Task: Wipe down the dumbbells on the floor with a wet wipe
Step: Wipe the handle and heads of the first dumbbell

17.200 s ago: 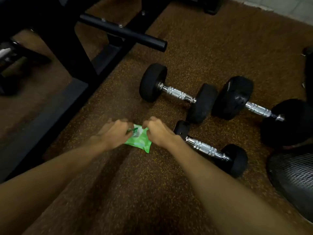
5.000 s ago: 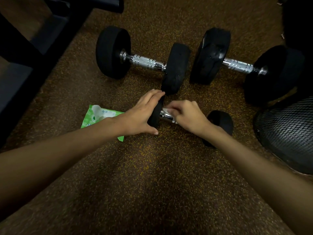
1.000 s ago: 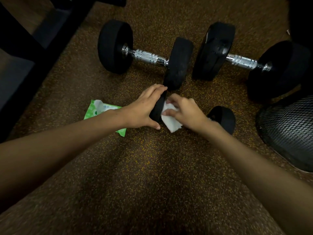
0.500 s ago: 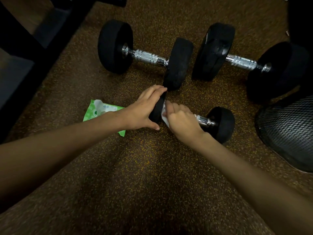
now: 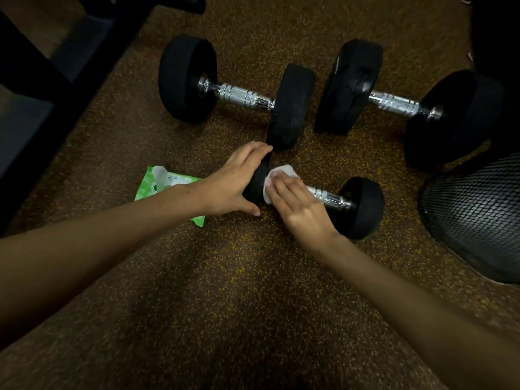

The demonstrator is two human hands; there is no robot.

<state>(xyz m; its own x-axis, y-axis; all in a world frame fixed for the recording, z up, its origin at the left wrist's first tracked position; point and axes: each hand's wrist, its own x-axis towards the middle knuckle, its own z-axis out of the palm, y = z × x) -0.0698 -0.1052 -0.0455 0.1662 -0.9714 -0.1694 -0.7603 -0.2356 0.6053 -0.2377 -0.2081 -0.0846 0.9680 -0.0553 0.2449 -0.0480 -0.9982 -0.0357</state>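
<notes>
Floor point(image 5: 225, 291): brown rubber matting, granular, flecked yellow, covering the whole visible area. Upper left: black metal equipment frame point(image 5: 42, 66), flat-sided and matte. Right edge: rounded black wire-mesh guard point(image 5: 478, 209), diamond-pattern lattice; what it belongs to cannot be determined.

Two large dumbbells lie end to end across the top. The left large dumbbell point(image 5: 242, 95) has dull black round rubber heads and a knurled, ringed chrome handle. The right large dumbbell point(image 5: 394, 102) is of the same build, its near head glossy and scuffed. Their inner heads stand just apart.

Below them, the small black dumbbell with chrome grip point(image 5: 360, 206) lies on the matting, its left head just beside the left large dumbbell's right head.

A green plastic wet-wipe packet point(image 5: 157, 184) lies flat, partly under the left forearm.

Left hand point(image 5: 233, 184): fingers extended and laid over the small dumbbell's left head, thumb splayed toward the floor, steadying it.

Right hand point(image 5: 301, 209): fingers nearly straight, pressing the white wet wipe point(image 5: 281, 173) against the inner side of that head where the handle meets it. The wipe protrudes past the fingertips.
</notes>
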